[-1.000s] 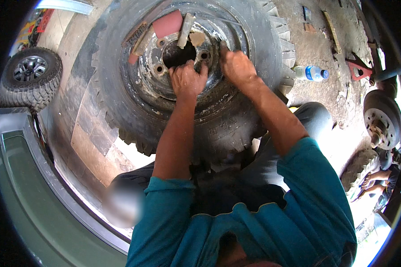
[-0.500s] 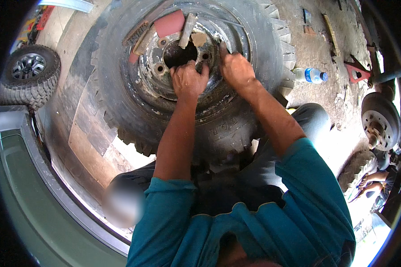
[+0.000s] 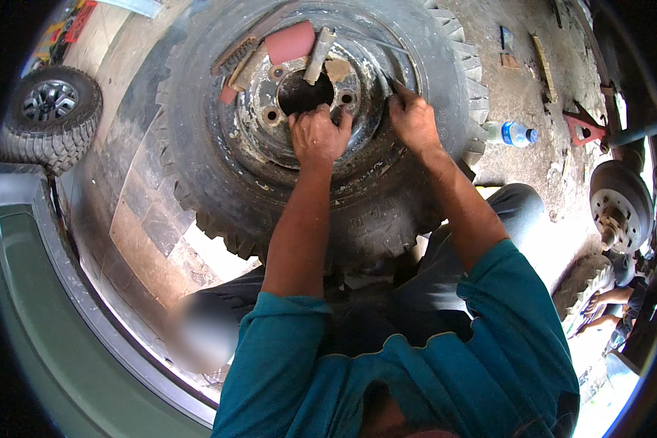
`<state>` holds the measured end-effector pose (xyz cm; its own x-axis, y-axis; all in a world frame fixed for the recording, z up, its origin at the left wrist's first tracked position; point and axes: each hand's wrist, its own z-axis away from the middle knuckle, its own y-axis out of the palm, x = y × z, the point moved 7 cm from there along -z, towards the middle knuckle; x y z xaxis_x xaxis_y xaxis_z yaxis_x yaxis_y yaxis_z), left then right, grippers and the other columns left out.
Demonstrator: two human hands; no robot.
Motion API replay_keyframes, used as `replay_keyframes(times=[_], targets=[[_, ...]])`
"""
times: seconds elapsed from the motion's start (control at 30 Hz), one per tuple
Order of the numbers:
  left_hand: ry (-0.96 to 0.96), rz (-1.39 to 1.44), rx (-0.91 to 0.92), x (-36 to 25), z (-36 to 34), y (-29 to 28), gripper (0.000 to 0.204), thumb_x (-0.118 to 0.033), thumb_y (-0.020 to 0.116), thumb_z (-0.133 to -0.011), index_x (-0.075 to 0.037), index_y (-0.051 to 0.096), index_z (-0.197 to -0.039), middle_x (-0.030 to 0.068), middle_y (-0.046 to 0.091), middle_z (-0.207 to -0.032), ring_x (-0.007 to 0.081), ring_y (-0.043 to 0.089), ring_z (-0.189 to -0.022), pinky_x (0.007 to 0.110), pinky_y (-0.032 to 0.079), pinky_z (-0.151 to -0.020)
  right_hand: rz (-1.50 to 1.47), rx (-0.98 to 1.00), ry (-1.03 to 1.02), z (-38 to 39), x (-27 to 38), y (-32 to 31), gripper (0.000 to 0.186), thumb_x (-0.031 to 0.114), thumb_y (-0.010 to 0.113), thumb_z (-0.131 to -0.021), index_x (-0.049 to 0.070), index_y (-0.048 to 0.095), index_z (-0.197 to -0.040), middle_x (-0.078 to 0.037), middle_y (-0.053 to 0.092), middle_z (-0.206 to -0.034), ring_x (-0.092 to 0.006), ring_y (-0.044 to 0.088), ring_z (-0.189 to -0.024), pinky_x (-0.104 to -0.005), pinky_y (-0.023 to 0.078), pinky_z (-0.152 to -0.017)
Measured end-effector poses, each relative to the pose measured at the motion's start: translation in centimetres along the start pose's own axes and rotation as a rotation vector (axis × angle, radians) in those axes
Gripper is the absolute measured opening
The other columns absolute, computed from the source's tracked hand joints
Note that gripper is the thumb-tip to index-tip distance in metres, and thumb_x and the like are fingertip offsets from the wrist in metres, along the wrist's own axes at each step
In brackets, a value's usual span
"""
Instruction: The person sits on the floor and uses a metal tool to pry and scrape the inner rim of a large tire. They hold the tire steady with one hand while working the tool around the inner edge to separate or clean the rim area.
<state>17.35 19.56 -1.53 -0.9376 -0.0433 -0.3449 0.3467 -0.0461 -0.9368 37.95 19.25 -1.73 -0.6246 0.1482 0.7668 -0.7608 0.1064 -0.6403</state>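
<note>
A large tyre [image 3: 409, 197] lies flat before me around a worn wheel rim [image 3: 263, 135] with flaking paint. My left hand [image 3: 320, 137] curls its fingers over the near edge of the rim's centre hole. To its right, my right hand [image 3: 416, 124] is closed against the rim's right inner side, with a dark tip at its fingers; what it holds is too hidden to name. On the rim's far part rest a red sheet [image 3: 290, 44], a flat greyish metal piece [image 3: 320, 55], a brown scrap [image 3: 337, 70] and a wire brush [image 3: 233, 60].
At the left stand another wheel [image 3: 50, 109] and a green vehicle panel [image 3: 51, 314]. A plastic bottle [image 3: 517, 134] and a red stand [image 3: 584, 128] are on the right, near a hub with a disc [image 3: 620, 208]. Another person's hands [image 3: 602, 310] are at the far right by a tyre.
My right hand has moved outward to the right along the rim and slightly nearer. My left hand keeps its hold at the centre hole. The whole view has shifted slightly.
</note>
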Motion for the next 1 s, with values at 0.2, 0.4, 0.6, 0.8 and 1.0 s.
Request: replay_keyframes(times=[0.2,0.4,0.6,0.8,1.0], targets=[[-0.051,0.011,0.092,-0.3,0.1,-0.3,0.051,-0.049,0.057,-0.092,-0.002,0.074,-0.105,0.0263,0.073,-0.097,0.041,0.066,-0.102,0.048,0.038,-0.107,0.0,0.148,0.176,0.5,-2.4,-0.1,0.048,0.029,0.06,-0.093,0.004,0.061,-0.134,-0.029,0.064,-0.125,-0.0452,0.06,-0.121,-0.0454,0.047,-0.107],[-0.058,0.003,0.091,0.2,0.3,-0.4,0.052,-0.049,0.053,-0.095,-0.004,0.075,-0.107,0.026,0.073,-0.098,0.0403,0.067,-0.1,0.047,0.038,-0.108,0.071,0.183,0.181,1.9,-1.2,-3.8,0.046,0.03,0.063,-0.09,0.002,0.065,-0.127,-0.028,0.066,-0.122,-0.0446,0.062,-0.118,-0.0471,0.049,-0.104],[-0.038,0.02,-0.047,-0.1,0.9,-1.0,0.047,-0.045,0.051,-0.097,-0.005,0.076,-0.098,0.0258,0.073,-0.092,0.0401,0.067,-0.096,0.047,0.041,-0.104,0.11,0.079,0.118,3.4,-2.7,-5.1,0.041,0.028,0.063,-0.09,0.001,0.067,-0.12,-0.028,0.067,-0.119,-0.0444,0.063,-0.115,-0.048,0.05,-0.101],[0.037,-0.011,-0.009,0.6,0.4,1.3,0.045,-0.04,0.047,-0.1,-0.003,0.072,-0.107,0.0268,0.071,-0.102,0.04,0.064,-0.105,0.047,0.036,-0.112,-0.036,0.031,0.126,3.8,-6.0,-5.1,0.041,0.026,0.067,-0.087,-0.001,0.066,-0.117,-0.028,0.069,-0.114,-0.0426,0.066,-0.109,-0.0461,0.052,-0.097],[0.089,-0.285,0.061,2.1,1.8,2.0,0.045,-0.037,0.041,-0.104,-0.01,0.058,-0.135,0.0176,0.061,-0.135,0.0319,0.048,-0.134,0.052,0.019,-0.121,-0.012,-0.074,0.042,4.9,-2.9,-5.9,0.043,0.029,0.071,-0.082,-0.002,0.066,-0.111,-0.028,0.071,-0.105,-0.0431,0.069,-0.102,-0.045,0.055,-0.093]])
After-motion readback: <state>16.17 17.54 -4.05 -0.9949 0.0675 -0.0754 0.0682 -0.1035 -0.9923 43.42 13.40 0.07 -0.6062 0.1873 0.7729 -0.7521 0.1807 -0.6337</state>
